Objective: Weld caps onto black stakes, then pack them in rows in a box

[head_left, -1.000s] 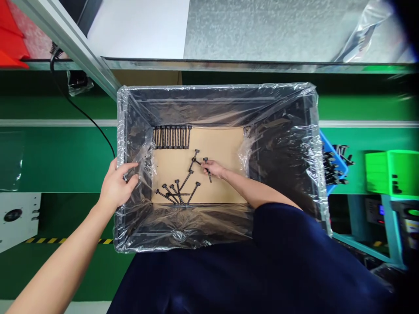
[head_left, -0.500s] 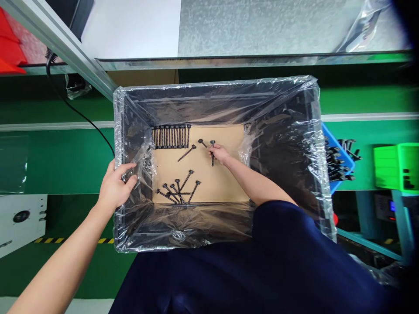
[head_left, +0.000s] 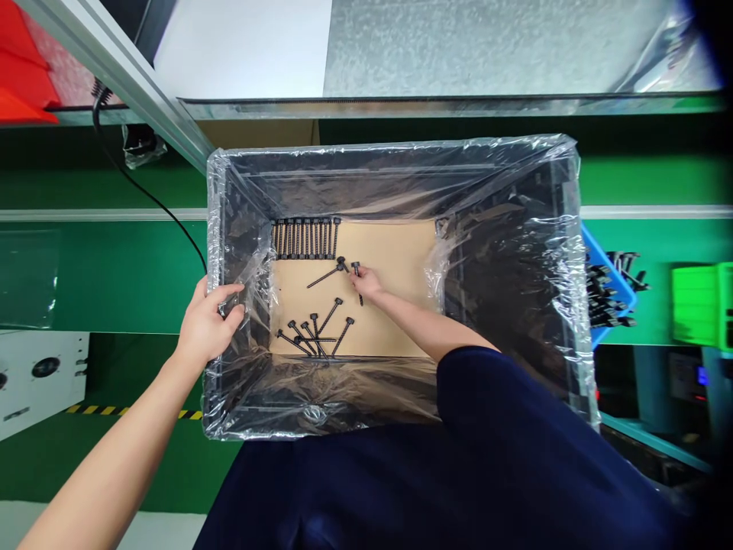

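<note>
A deep dark crate [head_left: 395, 156] lined with clear plastic film stands in front of me, with a brown cardboard sheet [head_left: 395, 252] on its floor. My left hand [head_left: 207, 327] grips the crate's left rim over the film. My right hand [head_left: 366, 284] reaches down to the cardboard, fingers pinched on black bolts [head_left: 356, 269]. A loose bolt [head_left: 325, 276] lies just left of that hand. A neat row of black bolts [head_left: 305, 237] lines the back left of the cardboard. Several loose bolts [head_left: 314, 336] lie in a heap near the front left.
A blue bin [head_left: 610, 294] with more black bolts sits right of the crate, a green bin [head_left: 702, 304] beyond it. A black cable [head_left: 154, 202] runs down the left over the green surface. A metal frame bar [head_left: 123, 72] crosses the upper left.
My right hand went to the back of the cardboard with the bolts, then came back left toward the loose bolt. The left hand stayed on the rim.
</note>
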`<act>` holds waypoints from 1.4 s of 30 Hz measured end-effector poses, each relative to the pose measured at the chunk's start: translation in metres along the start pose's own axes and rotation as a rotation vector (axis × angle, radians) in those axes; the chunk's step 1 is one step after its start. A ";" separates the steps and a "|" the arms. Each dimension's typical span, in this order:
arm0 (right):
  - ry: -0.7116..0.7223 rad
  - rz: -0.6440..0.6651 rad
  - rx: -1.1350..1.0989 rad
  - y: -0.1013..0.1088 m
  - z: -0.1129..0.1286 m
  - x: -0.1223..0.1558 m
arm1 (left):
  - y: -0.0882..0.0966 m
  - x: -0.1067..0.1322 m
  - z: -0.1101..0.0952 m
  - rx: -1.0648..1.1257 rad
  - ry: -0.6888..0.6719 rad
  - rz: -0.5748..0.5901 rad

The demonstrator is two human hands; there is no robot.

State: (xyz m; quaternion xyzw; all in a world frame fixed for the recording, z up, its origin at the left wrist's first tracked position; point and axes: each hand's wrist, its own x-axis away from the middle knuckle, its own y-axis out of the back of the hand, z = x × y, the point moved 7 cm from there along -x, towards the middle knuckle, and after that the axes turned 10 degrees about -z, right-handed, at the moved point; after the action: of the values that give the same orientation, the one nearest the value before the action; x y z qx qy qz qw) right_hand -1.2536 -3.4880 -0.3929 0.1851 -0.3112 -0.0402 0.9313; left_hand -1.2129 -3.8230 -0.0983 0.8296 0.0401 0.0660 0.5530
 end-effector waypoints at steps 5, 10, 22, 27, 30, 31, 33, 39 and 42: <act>0.018 0.279 0.107 0.003 -0.021 0.046 | 0.000 0.000 0.001 0.007 -0.005 0.000; 0.567 0.268 0.498 0.027 0.031 0.023 | 0.000 -0.001 0.001 0.003 0.010 0.005; 0.746 -0.116 0.899 0.032 0.108 -0.043 | 0.003 -0.001 -0.005 -0.017 0.017 0.009; 0.186 -0.142 0.543 0.022 0.057 -0.041 | 0.002 -0.001 -0.002 -0.020 0.025 0.009; 0.020 -0.175 0.382 0.006 0.041 -0.043 | 0.002 -0.001 -0.003 -0.018 0.016 0.011; -0.004 -0.192 0.353 0.003 0.040 -0.045 | 0.002 -0.001 -0.004 -0.017 0.013 0.011; -0.016 -0.223 0.323 -0.001 0.044 -0.051 | 0.003 -0.001 -0.006 -0.018 0.006 0.007; 0.064 -0.259 0.340 -0.003 0.066 -0.072 | 0.004 -0.001 -0.007 -0.012 0.012 0.003; 0.108 -0.226 0.364 -0.010 0.071 -0.072 | 0.004 -0.001 -0.007 -0.016 0.015 0.006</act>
State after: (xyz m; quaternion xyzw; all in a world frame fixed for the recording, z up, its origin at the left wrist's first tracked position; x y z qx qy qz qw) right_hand -1.3536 -3.5067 -0.3852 0.3858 -0.2400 -0.0777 0.8874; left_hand -1.2151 -3.8186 -0.0924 0.8248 0.0410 0.0742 0.5591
